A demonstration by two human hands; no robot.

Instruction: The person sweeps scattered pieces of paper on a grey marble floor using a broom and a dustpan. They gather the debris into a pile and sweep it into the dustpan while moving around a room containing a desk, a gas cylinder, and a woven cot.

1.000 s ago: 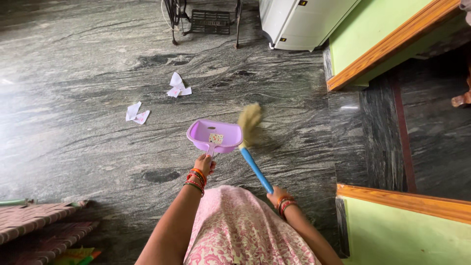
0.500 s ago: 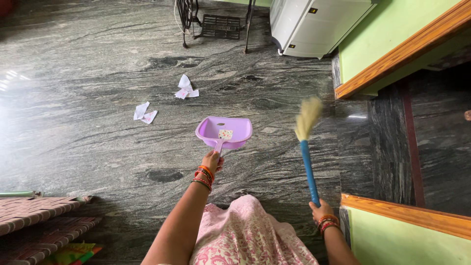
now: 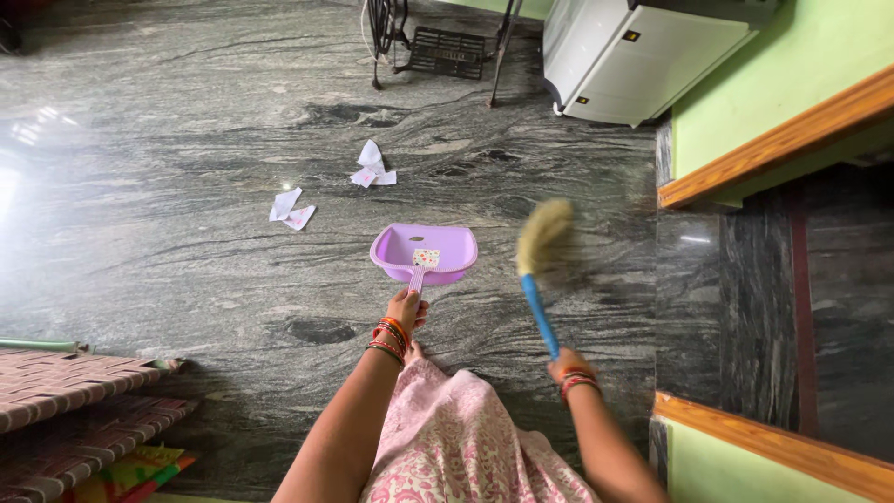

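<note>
– What are the fingers doing?
– The left hand (image 3: pixel 406 305) grips the dustpan (image 3: pixel 425 252) handle. The right hand (image 3: pixel 569 363) is wrapped round the broom (image 3: pixel 538 270) stick.
– Where's the pan?
– Low over the floor (image 3: pixel 186 261), with a paper bit inside.
– What might go wrong?
– A hard swish could blow the papers (image 3: pixel 291 209) away. Both arms reach forward, broom brush up and blurry.

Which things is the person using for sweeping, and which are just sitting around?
In use:
purple dustpan, held by the left hand
blue-handled broom, held by the right hand
torn paper bits, more paper bits

Just lying about:
white appliance
black metal stand
woven cot
</note>
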